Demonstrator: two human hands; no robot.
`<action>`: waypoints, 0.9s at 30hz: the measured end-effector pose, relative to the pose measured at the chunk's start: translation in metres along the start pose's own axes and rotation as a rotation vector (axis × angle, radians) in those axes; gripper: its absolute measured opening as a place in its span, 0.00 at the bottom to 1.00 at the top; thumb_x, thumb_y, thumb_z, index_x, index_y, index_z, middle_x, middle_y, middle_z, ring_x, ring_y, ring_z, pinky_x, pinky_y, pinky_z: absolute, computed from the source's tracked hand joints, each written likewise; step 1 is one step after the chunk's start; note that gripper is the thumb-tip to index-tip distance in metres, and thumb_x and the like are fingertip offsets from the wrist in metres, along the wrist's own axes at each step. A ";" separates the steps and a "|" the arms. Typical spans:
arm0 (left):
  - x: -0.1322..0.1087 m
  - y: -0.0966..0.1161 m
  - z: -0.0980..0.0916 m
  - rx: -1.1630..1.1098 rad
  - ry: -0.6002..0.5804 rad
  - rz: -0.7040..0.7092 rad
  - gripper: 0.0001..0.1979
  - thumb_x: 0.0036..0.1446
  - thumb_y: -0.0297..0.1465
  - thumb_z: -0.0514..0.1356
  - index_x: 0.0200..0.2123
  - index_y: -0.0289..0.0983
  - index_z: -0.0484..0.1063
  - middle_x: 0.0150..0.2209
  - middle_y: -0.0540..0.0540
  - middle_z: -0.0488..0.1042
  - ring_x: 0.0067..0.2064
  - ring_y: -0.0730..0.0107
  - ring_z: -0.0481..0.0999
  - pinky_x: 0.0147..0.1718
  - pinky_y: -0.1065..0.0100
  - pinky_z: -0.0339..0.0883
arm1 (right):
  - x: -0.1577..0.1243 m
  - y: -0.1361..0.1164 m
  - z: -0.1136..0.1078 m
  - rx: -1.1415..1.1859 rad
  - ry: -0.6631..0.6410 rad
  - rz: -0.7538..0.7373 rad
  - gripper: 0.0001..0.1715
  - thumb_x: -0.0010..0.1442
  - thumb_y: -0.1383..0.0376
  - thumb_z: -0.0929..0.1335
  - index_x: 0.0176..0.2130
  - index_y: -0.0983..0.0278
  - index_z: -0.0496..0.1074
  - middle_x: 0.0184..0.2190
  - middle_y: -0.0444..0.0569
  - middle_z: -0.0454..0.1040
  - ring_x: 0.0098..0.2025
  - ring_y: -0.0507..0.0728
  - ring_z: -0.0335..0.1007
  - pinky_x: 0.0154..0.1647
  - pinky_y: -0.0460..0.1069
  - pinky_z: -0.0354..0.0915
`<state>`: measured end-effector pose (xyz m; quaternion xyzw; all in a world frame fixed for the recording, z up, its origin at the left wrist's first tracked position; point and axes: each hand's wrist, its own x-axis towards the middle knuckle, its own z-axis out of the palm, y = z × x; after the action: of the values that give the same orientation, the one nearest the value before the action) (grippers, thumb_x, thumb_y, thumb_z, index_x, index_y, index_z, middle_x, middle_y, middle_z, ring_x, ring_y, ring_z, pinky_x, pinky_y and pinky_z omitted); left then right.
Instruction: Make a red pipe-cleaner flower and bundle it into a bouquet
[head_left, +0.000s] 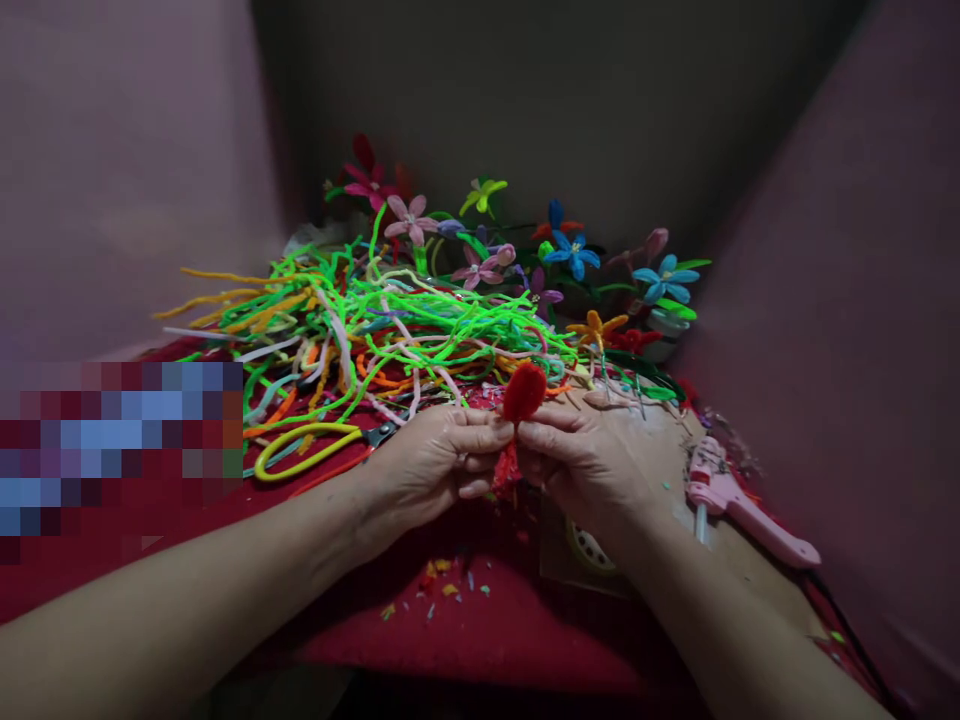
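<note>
Between both hands, above the front of the table, stands a red pipe-cleaner petal (524, 391) with a rounded, fuzzy top. My left hand (454, 452) pinches its narrow base from the left, thumb and forefinger closed. From the right, my right hand (581, 455) pinches the same base, fingertips nearly meeting those of the left. More red fuzzy material (507, 466) hangs below the fingertips; its exact shape is partly hidden. Just left of my left hand lie scissors with yellow handles (307, 450), their blades hidden by the hand.
A heap of loose pipe cleaners (420, 320), mostly green, spreads behind the hands. Finished pipe-cleaner flowers (576, 256) stand at the back. A pink glue gun (750, 510) rests on a board at right. Coloured scraps (442, 580) dot the red cloth (360, 610).
</note>
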<state>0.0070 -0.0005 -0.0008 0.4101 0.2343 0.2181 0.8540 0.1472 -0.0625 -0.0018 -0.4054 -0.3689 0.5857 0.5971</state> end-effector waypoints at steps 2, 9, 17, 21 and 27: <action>0.000 0.001 -0.002 0.022 -0.011 -0.030 0.10 0.46 0.30 0.66 0.21 0.31 0.69 0.15 0.57 0.54 0.16 0.85 0.49 0.13 0.80 0.46 | 0.000 -0.001 -0.002 0.032 -0.021 0.057 0.06 0.43 0.67 0.75 0.23 0.66 0.75 0.17 0.40 0.64 0.19 0.46 0.54 0.20 0.43 0.51; 0.004 0.000 -0.006 0.125 -0.078 -0.026 0.13 0.47 0.33 0.65 0.20 0.32 0.68 0.14 0.57 0.52 0.16 0.85 0.48 0.13 0.80 0.47 | 0.003 -0.003 -0.005 0.002 -0.029 0.026 0.08 0.38 0.67 0.76 0.22 0.67 0.75 0.16 0.39 0.64 0.19 0.44 0.52 0.20 0.43 0.48; 0.009 0.005 0.002 0.095 0.045 0.177 0.07 0.41 0.26 0.68 0.23 0.34 0.72 0.17 0.55 0.62 0.17 0.86 0.55 0.16 0.81 0.52 | -0.039 -0.061 -0.024 -0.521 0.224 -0.441 0.17 0.51 0.66 0.68 0.43 0.58 0.74 0.33 0.43 0.73 0.29 0.50 0.65 0.29 0.47 0.61; 0.008 0.009 0.014 0.172 0.058 0.210 0.07 0.41 0.26 0.68 0.25 0.33 0.73 0.19 0.53 0.66 0.19 0.84 0.61 0.16 0.80 0.54 | -0.089 -0.066 -0.089 -1.288 0.561 -0.471 0.15 0.53 0.67 0.64 0.40 0.59 0.75 0.34 0.50 0.71 0.34 0.56 0.66 0.35 0.55 0.63; 0.018 0.017 0.037 0.279 0.060 0.257 0.07 0.40 0.27 0.69 0.24 0.31 0.74 0.20 0.50 0.69 0.21 0.81 0.64 0.19 0.78 0.58 | -0.127 -0.022 -0.178 -1.856 0.680 -0.294 0.29 0.49 0.72 0.60 0.51 0.64 0.68 0.34 0.57 0.70 0.35 0.64 0.64 0.37 0.60 0.61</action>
<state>0.0401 -0.0028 0.0288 0.5444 0.2334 0.3028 0.7467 0.3138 -0.1980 -0.0484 -0.8077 -0.5362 -0.1613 0.1846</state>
